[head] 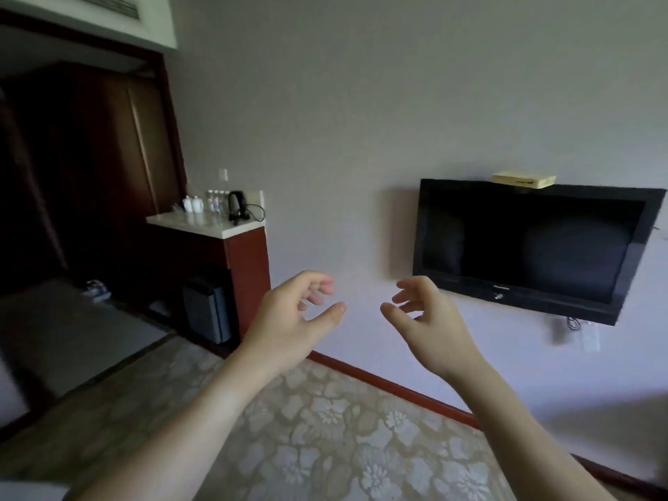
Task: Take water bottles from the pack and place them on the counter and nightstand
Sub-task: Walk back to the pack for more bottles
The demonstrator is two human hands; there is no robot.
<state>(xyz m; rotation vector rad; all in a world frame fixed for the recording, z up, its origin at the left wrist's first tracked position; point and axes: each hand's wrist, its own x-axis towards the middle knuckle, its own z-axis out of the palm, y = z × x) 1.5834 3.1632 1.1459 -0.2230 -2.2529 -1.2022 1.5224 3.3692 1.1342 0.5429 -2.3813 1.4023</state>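
Doorway panels of dark wood (90,168) fill the far left, with open floor in front of them and a pair of slippers (95,289) lying near the wall. Next comes the bench (202,224), a white top on a red-brown cabinet standing against the wall, its front and right edges bare. On it, toward the back, stand two white cups (192,204), then a tight cluster of water bottles (214,200), three as far as the blur lets me count, then one black kettle (236,206) with its cord looping off to the right. A dark mini fridge (206,312) sits in the recess under the bench. Patterned carpet (343,428) runs clear from the lower left up to the red skirting board (390,383), leaving wide room to walk. Both hands are raised in mid-air before the plain wall, close together but apart: the left hand (289,320) is loosely curled, thumb and fingers parted, gripping nothing; the right hand (424,320) mirrors it, fingers bent and spread, also empty and touching nothing. Further right, one black television (535,244) hangs on the wall with a single yellowish box (522,179) resting on its top edge and a cable dangling below.
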